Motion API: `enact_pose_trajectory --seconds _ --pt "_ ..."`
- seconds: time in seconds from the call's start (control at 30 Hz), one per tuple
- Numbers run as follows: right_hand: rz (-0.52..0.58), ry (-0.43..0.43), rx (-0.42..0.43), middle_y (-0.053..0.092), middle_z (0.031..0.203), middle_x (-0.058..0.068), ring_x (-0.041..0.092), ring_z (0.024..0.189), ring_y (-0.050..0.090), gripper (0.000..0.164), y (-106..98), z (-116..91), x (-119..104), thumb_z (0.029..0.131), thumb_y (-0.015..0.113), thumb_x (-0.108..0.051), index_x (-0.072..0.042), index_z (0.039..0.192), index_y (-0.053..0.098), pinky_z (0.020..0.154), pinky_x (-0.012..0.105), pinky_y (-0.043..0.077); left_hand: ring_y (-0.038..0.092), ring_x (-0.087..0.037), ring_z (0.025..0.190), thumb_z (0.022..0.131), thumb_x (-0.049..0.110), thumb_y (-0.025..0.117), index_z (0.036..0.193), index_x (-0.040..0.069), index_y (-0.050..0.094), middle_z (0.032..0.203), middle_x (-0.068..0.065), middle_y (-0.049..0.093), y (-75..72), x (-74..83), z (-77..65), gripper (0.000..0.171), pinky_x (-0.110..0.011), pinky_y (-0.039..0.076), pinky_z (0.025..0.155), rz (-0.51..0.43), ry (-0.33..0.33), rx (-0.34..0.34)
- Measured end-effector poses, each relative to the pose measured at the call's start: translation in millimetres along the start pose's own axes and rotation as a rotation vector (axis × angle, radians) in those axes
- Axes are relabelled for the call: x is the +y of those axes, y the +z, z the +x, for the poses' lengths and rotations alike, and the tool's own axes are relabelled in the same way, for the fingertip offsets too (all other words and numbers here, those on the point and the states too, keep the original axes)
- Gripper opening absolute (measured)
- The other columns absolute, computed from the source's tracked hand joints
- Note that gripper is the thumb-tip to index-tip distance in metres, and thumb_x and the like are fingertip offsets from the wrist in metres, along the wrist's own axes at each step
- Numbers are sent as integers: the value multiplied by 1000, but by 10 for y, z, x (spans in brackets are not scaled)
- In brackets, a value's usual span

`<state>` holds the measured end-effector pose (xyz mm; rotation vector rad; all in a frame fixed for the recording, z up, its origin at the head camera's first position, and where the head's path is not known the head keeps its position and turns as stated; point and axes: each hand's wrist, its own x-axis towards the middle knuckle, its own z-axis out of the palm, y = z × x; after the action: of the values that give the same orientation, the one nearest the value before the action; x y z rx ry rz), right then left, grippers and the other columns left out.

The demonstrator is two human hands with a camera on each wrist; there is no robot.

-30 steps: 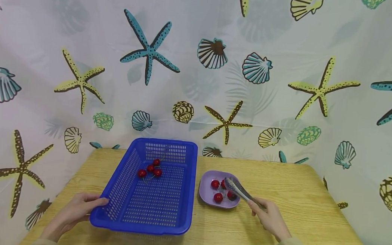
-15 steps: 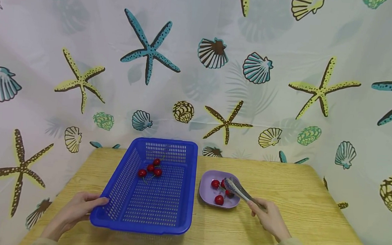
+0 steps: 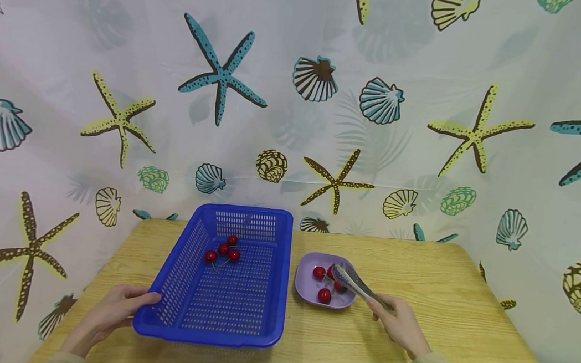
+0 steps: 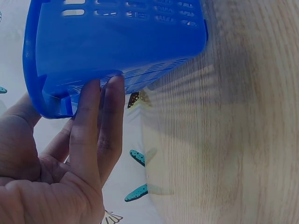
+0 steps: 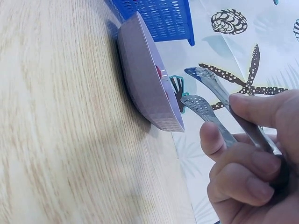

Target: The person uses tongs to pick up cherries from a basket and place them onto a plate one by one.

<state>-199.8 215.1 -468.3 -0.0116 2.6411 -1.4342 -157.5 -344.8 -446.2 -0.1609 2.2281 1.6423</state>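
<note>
In the head view my left hand (image 3: 118,310) holds the near left corner of a blue plastic basket (image 3: 280,292). Its thumb lies over the rim, and the left wrist view shows fingers against the outer wall. Several red cherries (image 3: 210,256) with stems lie in the basket's far left part. My right hand (image 3: 398,321) grips metal tongs (image 5: 208,100), whose perforated tips are apart with nothing between them. The tongs reach over a lilac bowl (image 3: 306,285), partly covering it from above. Several cherries (image 3: 324,296) are in that bowl.
Bowl and basket stand side by side on a wooden table (image 3: 461,325), the bowl on the right. Behind the table hangs a white curtain (image 3: 294,126) printed with starfish and shells.
In the bowl, the front cherry has shifted slightly right and forward toward me, and the right-hand one slightly left. My hands, the tongs and the basket have hardly moved.
</note>
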Motion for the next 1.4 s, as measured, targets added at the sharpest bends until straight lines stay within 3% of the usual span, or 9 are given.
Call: enact_pose_trajectory --seconds 0.3,0.7,1.07,1.4 --pt "-17 3 6 62 79 6 5 46 33 37 -4 15 -4 104 55 -33 0 116 67 41 16 30 74 -20 96 101 29 59 136 -21 47 110 -11 75 -1 2 -2 62 -39 63 83 -1 5 -6" --pt "-5 2 11 64 85 10 5 47 34 50 -28 49 -83 103 57 -36 3 134 60 42 17 32 74 -21 97 102 29 58 137 -21 46 111 -12 75 -1 2 -2 62 -40 63 83 0 6 -10" --pt "-58 -82 18 68 89 14 8 51 45 51 -78 111 -216 102 58 -39 1 133 60 45 23 42 74 -19 97 102 29 57 137 -19 47 111 -10 75 -20 -36 16 60 -39 63 84 -4 17 -25" --pt "-154 -211 18 74 102 16 18 86 68 54 -125 167 -428 102 58 -36 5 138 56 65 26 49 74 -19 97 103 29 57 138 -20 46 112 -10 75 -19 -39 16 61 -39 63 84 -7 21 -27"
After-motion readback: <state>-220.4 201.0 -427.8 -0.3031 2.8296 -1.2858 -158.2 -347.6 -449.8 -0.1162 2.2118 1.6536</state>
